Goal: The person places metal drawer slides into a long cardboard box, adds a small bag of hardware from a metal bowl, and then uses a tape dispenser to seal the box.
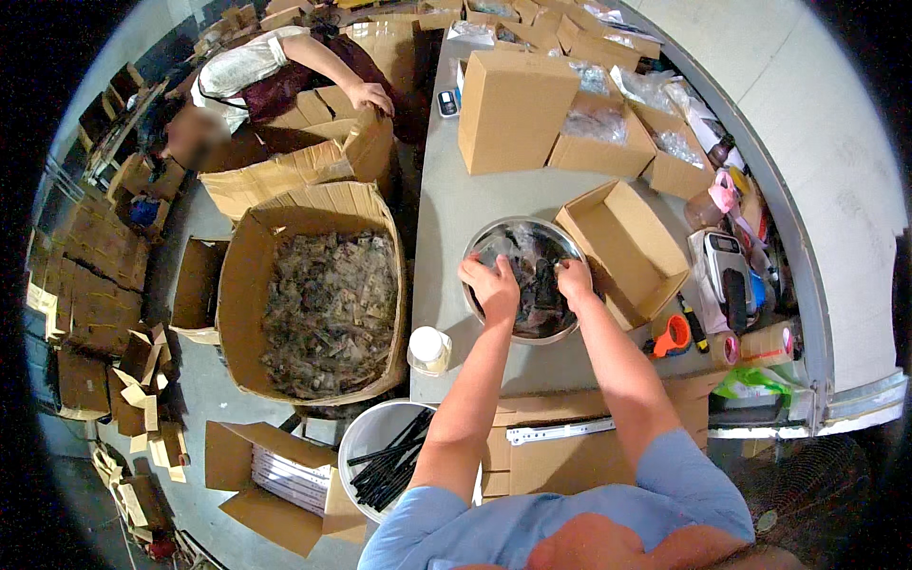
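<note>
Grip of left hand (492, 286) and right hand (574, 282): fingers bent over steel bowl (543, 336) on worktop (445, 228); clamped or not, cannot tell. Dark pieces (541, 290) lie in bowl, so work there seems unfinished. Big carton (244, 304) holds many bagged pieces (328, 313); amount done unclear.

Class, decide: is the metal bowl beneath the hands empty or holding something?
Holding something: dark items lie inside the metal bowl; their depth is unclear.
</note>
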The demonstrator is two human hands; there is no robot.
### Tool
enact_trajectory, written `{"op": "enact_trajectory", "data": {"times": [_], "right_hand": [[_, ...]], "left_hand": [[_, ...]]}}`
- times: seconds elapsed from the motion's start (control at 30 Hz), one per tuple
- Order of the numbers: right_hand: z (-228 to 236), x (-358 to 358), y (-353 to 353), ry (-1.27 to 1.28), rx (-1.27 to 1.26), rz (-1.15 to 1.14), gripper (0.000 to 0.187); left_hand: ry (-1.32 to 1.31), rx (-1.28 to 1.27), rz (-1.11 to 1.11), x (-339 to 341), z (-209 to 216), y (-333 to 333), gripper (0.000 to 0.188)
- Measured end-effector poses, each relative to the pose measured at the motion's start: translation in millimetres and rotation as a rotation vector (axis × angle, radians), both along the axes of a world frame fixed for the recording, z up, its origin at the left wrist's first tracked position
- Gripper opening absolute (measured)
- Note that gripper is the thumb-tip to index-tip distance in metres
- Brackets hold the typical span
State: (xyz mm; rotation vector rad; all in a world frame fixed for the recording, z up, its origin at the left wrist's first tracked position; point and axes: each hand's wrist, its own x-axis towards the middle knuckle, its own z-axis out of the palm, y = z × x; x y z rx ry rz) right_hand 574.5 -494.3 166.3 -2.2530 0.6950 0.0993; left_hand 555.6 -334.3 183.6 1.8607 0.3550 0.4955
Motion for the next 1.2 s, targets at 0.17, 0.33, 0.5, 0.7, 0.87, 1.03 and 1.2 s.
{"op": "enact_trajectory", "data": {"times": [0.17,0.33,0.5,0.7,0.87,1.03,1.2], "right_hand": [[-17,0,-22,-0.011,0.288,-0.034,0.015],[55,-40,-16,-0.556,-0.019,0.034,0.011],[90,-86,-46,-0.744,-0.105,0.102,0.014],[60,-90,-34,-0.474,-0.341,0.215,0.021],[39,-68,-10,-0.256,-0.706,0.161,0.025],[39,-78,-25,-0.580,-0.546,-0.005,0.014],[64,-192,-92,-0.807,0.033,0.125,0.009]], "left_hand": [[0.162,-0.133,-0.194,5,9,3,0.029],[-0.273,0.011,-0.117,-2,23,0,0.012],[-0.332,-0.216,-0.165,-32,86,-8,0.013],[-0.566,-0.439,-0.144,-103,107,-2,0.021],[0.011,-1.091,-0.235,-232,87,32,0.027],[0.509,-1.160,-0.230,-355,48,67,0.047],[0.585,-0.647,-0.299,-451,-50,112,0.041]]}}
